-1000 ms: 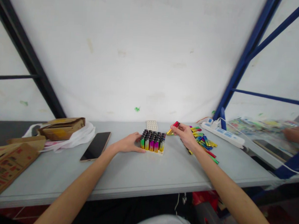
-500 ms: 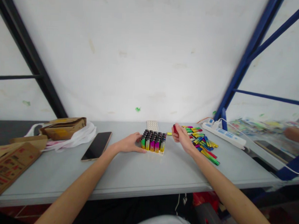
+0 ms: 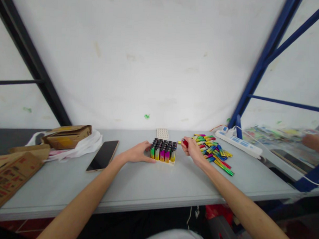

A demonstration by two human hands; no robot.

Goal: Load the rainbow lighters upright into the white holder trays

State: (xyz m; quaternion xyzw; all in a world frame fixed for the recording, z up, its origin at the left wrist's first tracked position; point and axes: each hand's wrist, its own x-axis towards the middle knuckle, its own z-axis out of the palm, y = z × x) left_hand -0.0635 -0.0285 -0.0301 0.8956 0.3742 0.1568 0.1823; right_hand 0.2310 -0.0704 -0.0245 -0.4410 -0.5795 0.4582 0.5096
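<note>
Rows of lighters [image 3: 162, 154] with black tops and shiny green, gold and magenta bodies stand upright in a white tray [image 3: 170, 163]. My left hand [image 3: 140, 152] is curved round the tray's left end, thumb along the front edge and fingers at the back. Just right of the tray, my right hand [image 3: 192, 147] is closed round a red lighter [image 3: 185, 143] whose dark top points up; the palm hides its lower part. A loose pile of metallic coloured lighters [image 3: 213, 149] lies to the right of that hand.
A white holed tray [image 3: 162, 133] lies behind the lighters. On the left are a phone [image 3: 103, 155], a white plastic bag [image 3: 92, 144] and cardboard boxes [image 3: 16, 176]. A power strip [image 3: 239, 143] lies at right; beyond the blue frame [image 3: 259, 74] another person's hand [image 3: 315, 144] shows.
My right hand has moved slightly left and down, towards the tray, turning the red lighter so its dark top shows. My left hand has stayed in place.
</note>
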